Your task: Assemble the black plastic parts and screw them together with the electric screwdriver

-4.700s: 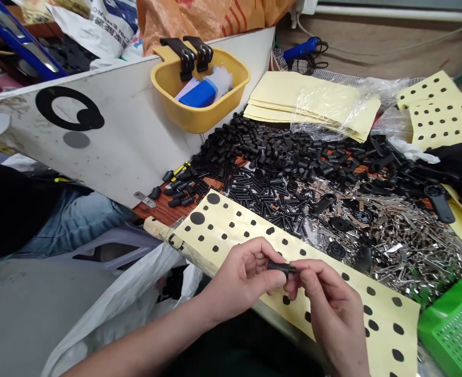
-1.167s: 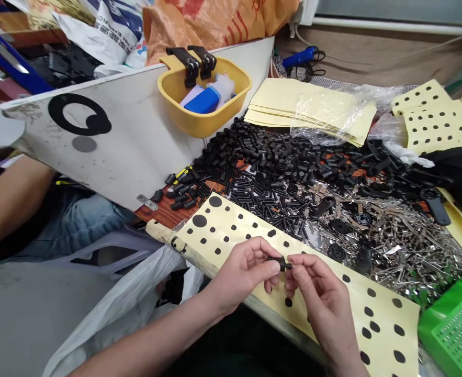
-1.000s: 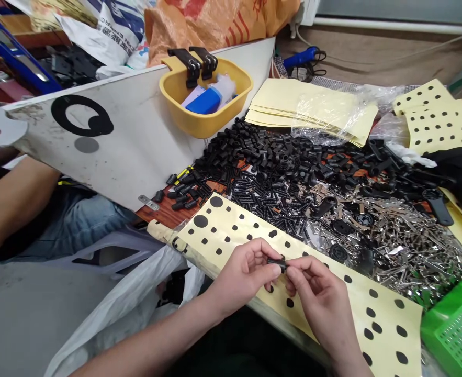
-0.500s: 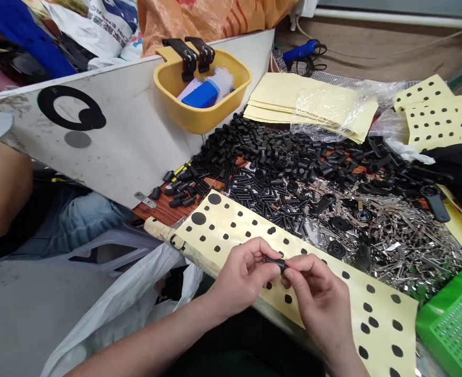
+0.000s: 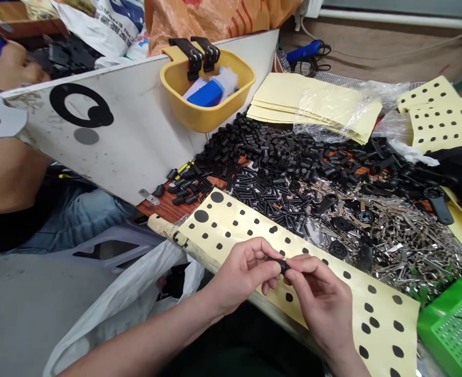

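Between the fingertips of both hands is a small black plastic part point(image 5: 281, 264), short and tube-like, mostly covered by the fingers. My left hand point(image 5: 246, 275) pinches its left end, thumb in front. From the other side, the thumb and fingertips of my right hand point(image 5: 323, 298) close on its right end. Both hands hover low over a pale yellow sheet point(image 5: 250, 238) marked with dark round spots. Beyond the sheet lie ribbed black pieces point(image 5: 250, 191) and thin metal pieces point(image 5: 415, 235), loosely heaped.
Black fittings point(image 5: 270, 144) cover the table's back. A yellow bin point(image 5: 207, 118) hangs on a white partition point(image 5: 132, 141). Yellow sheets point(image 5: 281, 91) lie stacked behind. A green basket point(image 5: 442, 309) stands right, a white bag point(image 5: 124, 309) hangs left. Another person's hand point(image 5: 13, 68) is beyond the partition.
The view has shifted slightly, so the scene sits a little further right. Both hands keep their pinch on the black part. Beyond the partition, the other person's hand and a blue object have come into a different position.
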Tool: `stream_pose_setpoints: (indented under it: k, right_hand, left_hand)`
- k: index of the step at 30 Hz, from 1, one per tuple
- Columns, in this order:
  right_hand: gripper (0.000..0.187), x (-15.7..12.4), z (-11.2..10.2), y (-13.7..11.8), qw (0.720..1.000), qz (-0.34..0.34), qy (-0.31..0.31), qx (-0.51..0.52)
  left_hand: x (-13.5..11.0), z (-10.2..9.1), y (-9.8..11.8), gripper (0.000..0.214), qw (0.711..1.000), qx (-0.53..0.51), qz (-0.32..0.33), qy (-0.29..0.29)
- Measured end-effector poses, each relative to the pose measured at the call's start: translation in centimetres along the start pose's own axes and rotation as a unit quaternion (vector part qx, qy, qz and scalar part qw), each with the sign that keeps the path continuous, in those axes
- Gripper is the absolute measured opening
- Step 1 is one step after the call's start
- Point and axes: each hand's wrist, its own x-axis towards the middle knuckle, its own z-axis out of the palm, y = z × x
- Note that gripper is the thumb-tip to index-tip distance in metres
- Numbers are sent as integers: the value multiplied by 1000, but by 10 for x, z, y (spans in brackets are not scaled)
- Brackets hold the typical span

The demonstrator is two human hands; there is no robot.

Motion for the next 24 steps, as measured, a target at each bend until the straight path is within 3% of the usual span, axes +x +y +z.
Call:
stream_pose_setpoints:
  k: [3, 6, 14, 20, 22, 24]
  right_hand:
    - [4, -1, 0, 3, 993, 93, -8, 77]
    - [17, 1, -1, 4, 979, 158, -20, 129]
    - [28, 4, 0, 6, 976, 204, -10, 71]
    - [20, 6, -1, 6, 986, 159, -37, -20]
    - [12, 5, -1, 6, 992, 88, -28, -87]
    - [7, 4, -1, 6, 984, -29, -7, -175]
  left_hand:
    - [3, -2, -2, 26, 999, -30, 9, -9]
    - [5, -4, -3, 26, 999, -37, 12, -7]
    - [4, -6, -6, 25, 999, -24, 17, 11]
    - [3, -5, -4, 21, 999, 25, 32, 22]
    - [3, -5, -3, 19, 998, 41, 30, 22]
    - [4, -5, -2, 16, 997, 66, 24, 12]
